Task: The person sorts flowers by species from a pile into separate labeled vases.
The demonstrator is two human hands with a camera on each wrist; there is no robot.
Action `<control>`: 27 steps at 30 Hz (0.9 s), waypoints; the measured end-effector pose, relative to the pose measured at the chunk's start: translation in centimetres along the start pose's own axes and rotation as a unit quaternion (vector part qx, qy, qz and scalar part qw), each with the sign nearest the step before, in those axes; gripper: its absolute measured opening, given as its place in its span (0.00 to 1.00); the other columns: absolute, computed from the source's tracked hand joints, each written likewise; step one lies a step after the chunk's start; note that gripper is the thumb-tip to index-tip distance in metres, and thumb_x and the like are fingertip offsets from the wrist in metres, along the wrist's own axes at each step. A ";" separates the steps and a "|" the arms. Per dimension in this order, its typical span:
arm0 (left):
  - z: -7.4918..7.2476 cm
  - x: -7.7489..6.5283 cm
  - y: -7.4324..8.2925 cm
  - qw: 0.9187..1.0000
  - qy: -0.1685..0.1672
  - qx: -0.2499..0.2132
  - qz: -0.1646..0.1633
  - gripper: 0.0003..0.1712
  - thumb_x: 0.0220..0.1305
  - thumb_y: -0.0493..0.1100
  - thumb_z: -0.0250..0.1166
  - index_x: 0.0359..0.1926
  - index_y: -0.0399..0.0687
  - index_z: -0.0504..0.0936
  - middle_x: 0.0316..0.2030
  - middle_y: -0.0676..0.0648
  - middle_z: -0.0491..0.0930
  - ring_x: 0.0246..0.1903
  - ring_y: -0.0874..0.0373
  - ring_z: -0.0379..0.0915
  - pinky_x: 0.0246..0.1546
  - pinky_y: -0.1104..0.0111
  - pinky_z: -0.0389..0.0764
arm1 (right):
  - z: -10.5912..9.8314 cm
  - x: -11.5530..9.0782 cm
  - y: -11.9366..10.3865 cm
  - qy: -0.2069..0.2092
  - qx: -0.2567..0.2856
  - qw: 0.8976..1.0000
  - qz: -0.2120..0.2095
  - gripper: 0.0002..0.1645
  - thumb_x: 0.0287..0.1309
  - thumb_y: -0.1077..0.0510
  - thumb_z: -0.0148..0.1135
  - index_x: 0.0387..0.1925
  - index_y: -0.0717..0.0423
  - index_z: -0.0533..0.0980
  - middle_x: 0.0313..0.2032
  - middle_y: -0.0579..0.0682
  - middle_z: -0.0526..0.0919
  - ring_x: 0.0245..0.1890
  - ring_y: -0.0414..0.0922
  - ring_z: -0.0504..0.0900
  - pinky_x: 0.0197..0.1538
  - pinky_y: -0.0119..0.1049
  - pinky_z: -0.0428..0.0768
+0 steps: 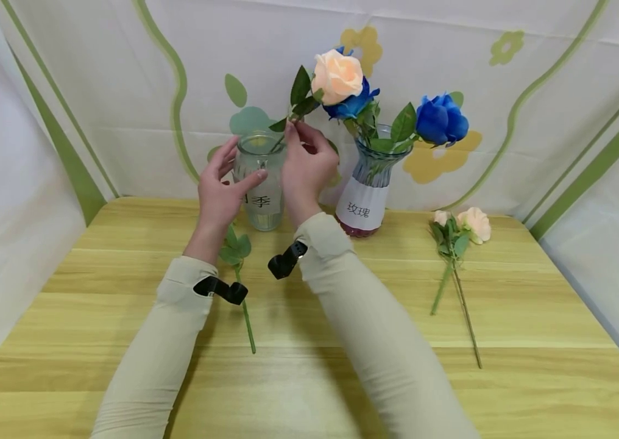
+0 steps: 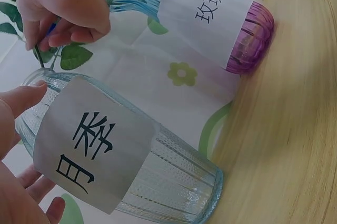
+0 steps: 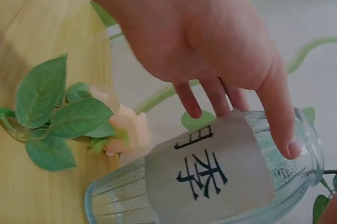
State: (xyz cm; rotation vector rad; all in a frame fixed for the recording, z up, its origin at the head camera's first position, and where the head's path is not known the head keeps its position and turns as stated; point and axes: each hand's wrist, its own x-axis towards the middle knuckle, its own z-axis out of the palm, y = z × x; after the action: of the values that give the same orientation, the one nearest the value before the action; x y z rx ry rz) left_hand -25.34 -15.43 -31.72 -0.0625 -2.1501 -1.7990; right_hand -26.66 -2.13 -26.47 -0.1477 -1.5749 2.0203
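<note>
A clear ribbed glass vase point(image 1: 265, 218) with a white paper label point(image 2: 95, 140) stands at the back of the table. My left hand point(image 1: 220, 194) holds it near the neck, thumb on the front and fingers around the far side. Between thumb and fingertips, my right hand point(image 1: 309, 167) pinches the leafy stem of a peach rose point(image 1: 337, 76). The rose tilts to the right, and the lower end of its stem reaches into the vase mouth. The bloom overlaps blue roses point(image 1: 352, 105) behind it in the head view.
To the right stands a blue-and-purple glass vase point(image 1: 372, 167), labelled, holding blue roses point(image 1: 442, 119). Two peach flowers point(image 1: 474, 224) with stems lie at the table's right. Another flower stem point(image 1: 245, 320) with leaves lies beside my left forearm. A patterned cloth point(image 1: 123, 91) hangs behind the table.
</note>
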 end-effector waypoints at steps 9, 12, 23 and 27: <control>-0.1 0.0 0.0 1.000 0.002 -0.004 -0.004 0.46 0.62 0.54 0.80 0.77 0.74 0.69 0.78 0.51 0.67 0.77 0.52 0.63 0.78 0.50 0.61 | 0.4 0.9 0.1 -0.021 -0.026 0.999 0.026 0.09 0.63 0.51 0.77 0.42 0.49 0.92 0.38 0.44 0.91 0.40 0.37 0.85 0.38 0.28 0.80; -0.2 -0.1 0.0 1.000 0.002 -0.007 -0.004 0.46 0.62 0.53 0.79 0.78 0.72 0.69 0.78 0.51 0.67 0.77 0.52 0.63 0.78 0.50 0.61 | 0.5 1.0 0.2 -0.033 -0.048 0.998 0.037 0.08 0.63 0.50 0.77 0.40 0.47 0.92 0.37 0.43 0.92 0.38 0.37 0.85 0.37 0.28 0.79; -0.1 -0.1 0.1 1.000 -0.004 -0.004 0.000 0.46 0.62 0.53 0.79 0.78 0.71 0.69 0.78 0.51 0.67 0.77 0.52 0.64 0.78 0.49 0.61 | 0.5 0.7 0.4 -0.063 -0.120 0.989 0.053 0.07 0.63 0.50 0.77 0.41 0.45 0.92 0.44 0.40 0.90 0.47 0.37 0.84 0.47 0.29 0.82; -0.1 -0.1 0.2 1.000 -0.005 -0.004 -0.013 0.45 0.62 0.53 0.79 0.77 0.75 0.69 0.78 0.51 0.67 0.77 0.52 0.64 0.77 0.49 0.62 | 0.2 0.3 0.8 -0.060 -0.101 0.992 0.047 0.10 0.64 0.52 0.76 0.46 0.44 0.91 0.48 0.40 0.83 0.44 0.37 0.82 0.42 0.29 0.80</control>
State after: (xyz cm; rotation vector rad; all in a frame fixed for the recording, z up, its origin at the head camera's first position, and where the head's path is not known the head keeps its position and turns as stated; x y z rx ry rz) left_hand -25.21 -15.45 -31.49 -0.0453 -2.1605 -1.8256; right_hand -27.29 -2.25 -27.07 -0.1840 -1.8803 1.9686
